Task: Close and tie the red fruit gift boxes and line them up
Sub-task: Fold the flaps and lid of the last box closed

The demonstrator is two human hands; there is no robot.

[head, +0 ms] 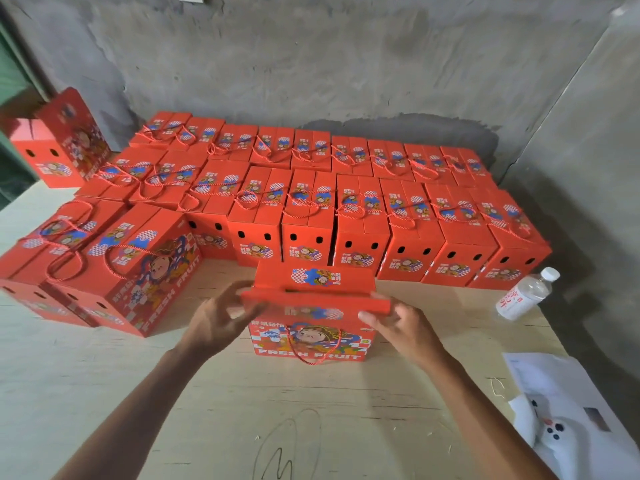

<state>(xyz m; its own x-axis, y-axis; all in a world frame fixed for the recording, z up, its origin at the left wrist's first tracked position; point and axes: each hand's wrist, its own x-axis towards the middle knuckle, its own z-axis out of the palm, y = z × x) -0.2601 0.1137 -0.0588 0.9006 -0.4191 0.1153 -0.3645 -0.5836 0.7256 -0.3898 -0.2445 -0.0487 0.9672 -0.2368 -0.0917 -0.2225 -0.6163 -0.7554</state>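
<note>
I had the open box (313, 332) standing between my two hands, its printed front facing me and its cord handle (313, 344) hanging loose down that front. My left hand (218, 318) had its fingers curled at the left end of the near lid flap (311, 301), and my right hand (398, 325) pinched the flap's right end, thumb on top. The far flap (315, 276) stood just beyond my fingertips, not yet folded down. To close it well, I judged I should bring the near flap down level with both ends moving together, then lay the far flap to meet it, keeping the cord free of the seam so it could be tied across the top afterwards. Beyond my hands stood the finished boxes (360, 216) in rows, cords looped over their lids; more sat off past my left hand, one turned at an angle. The surface (207, 393) under my wrists was pale board with pencil scribbles. A water bottle (524, 294) lay beyond my right hand, white papers (561, 403) nearer my right forearm. A rough grey concrete wall (311, 64) closed the room behind the rows.
</note>
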